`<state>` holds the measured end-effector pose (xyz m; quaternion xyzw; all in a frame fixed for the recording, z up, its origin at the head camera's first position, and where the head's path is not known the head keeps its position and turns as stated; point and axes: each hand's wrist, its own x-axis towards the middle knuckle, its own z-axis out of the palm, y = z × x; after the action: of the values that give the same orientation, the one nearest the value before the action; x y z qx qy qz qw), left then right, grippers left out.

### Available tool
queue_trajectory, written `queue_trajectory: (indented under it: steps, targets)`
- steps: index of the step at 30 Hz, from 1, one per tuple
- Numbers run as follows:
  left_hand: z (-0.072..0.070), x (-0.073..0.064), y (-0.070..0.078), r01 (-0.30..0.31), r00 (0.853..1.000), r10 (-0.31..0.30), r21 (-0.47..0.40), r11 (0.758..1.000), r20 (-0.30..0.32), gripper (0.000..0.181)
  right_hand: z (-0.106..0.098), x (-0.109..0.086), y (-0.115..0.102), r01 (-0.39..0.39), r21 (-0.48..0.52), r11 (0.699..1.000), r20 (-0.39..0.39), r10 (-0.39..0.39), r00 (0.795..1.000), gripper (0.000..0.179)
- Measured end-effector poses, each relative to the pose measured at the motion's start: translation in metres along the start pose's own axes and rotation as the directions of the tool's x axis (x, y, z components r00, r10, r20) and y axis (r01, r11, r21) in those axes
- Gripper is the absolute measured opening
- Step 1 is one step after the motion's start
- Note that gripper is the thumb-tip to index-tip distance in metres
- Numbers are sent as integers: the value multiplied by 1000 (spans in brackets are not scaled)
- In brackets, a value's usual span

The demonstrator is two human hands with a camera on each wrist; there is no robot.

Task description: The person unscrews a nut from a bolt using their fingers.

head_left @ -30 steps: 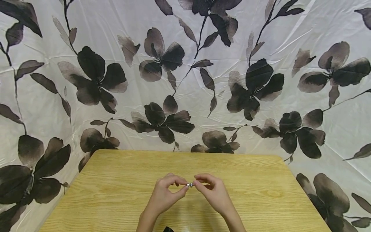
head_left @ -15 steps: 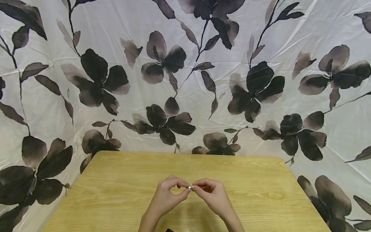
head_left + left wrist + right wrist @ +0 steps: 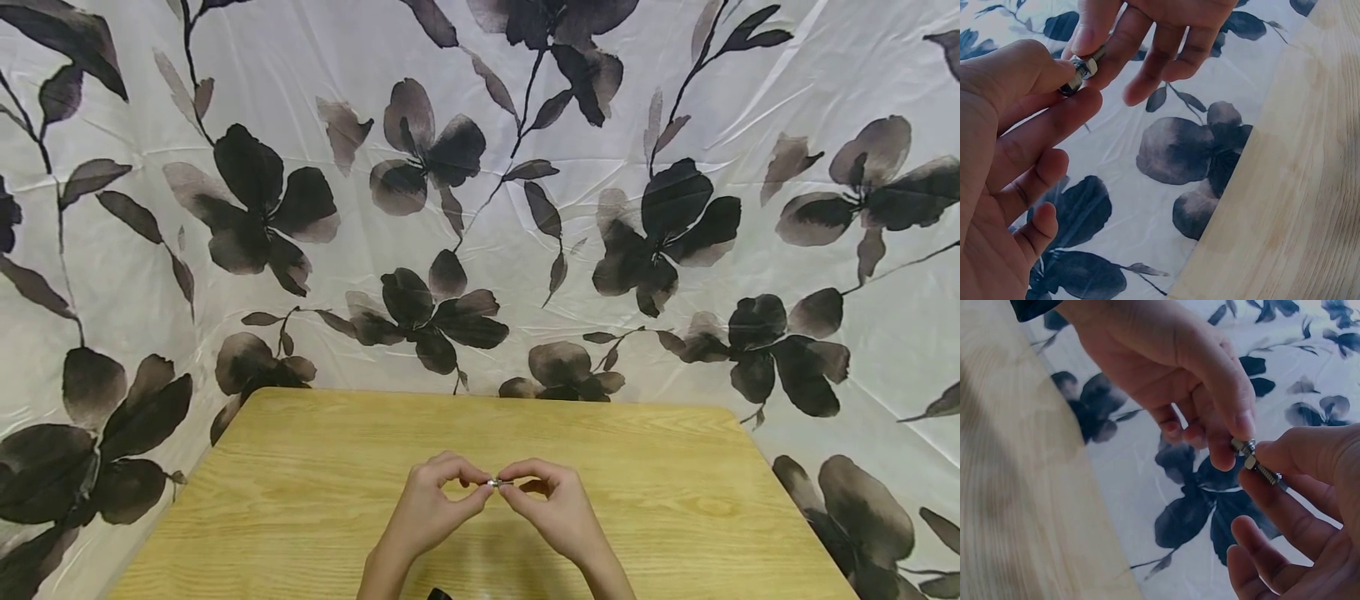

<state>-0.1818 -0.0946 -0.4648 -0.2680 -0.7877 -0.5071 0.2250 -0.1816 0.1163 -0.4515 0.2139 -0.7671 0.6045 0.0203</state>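
Note:
Between the two hands is a small silver metal bolt (image 3: pixel 1267 474) with a threaded shank. A hex nut (image 3: pixel 1250 462) sits partway along it, close to the head. My left hand (image 3: pixel 435 504) pinches the bolt's head end between thumb and index finger, its other fingers loosely bent in the left wrist view. From the opposite side, my right hand (image 3: pixel 551 504) has thumb and index fingertips on either side of the nut and shank. The shank's free end points toward the right palm. Both hands are raised above the wooden table (image 3: pixel 337 442), fingertips nearly meeting.
Behind and beside the table hangs a white cloth (image 3: pixel 525 275) printed with dark flowers. A small black object (image 3: pixel 438 594) shows at the bottom edge of the head view, near the left forearm.
The hands have come slightly closer together around the bolt. The right thumb and index fingertips have parted a little, showing the shank between them. The head view has shifted slightly.

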Motion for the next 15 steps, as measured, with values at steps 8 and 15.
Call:
queue_trajectory:
  steps: [8, 15]
  targets:
    - [0, 1, -3, 20, 1000, -20, -11, 1000, 6, 21, 0, 1, 0, 33, 27, 999, -9, -32, 999, 17]
    - [2, -1, -3, 17, 1000, -17, -28, 999, -7, 22, -3, 1, -4, -36, 91, 995, -80, 43, 996, 35]
